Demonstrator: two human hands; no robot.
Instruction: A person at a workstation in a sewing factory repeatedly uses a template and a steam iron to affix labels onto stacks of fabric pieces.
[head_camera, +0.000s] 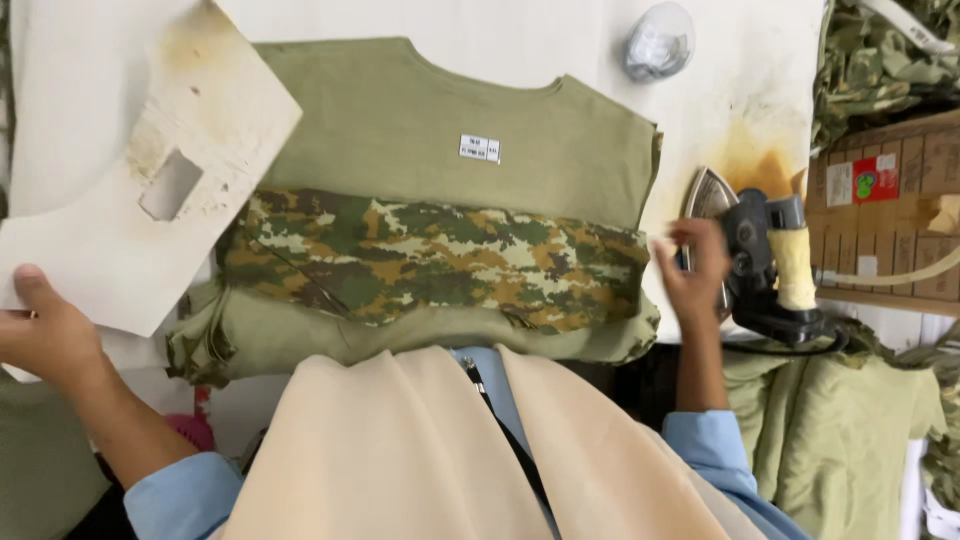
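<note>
Folding looks to be the step in hand: an olive shirt (440, 120) lies flat on the white table (560, 40), its camouflage part (430, 255) doubled across the middle. Left hand (45, 335) grips a stained cardboard folding template (120, 200) by its edge. Right hand (690, 270), fingers loosely curled, touches the steam iron (760, 250) beside the shirt's edge; a firm grasp on the handle seems needed first.

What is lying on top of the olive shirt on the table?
A folded camouflage panel lies across the lower part of the olive shirt, with a small white tag above it. A corner of the stained board held by the left hand overlaps its left shoulder. The shirt beneath is hidden.
</note>
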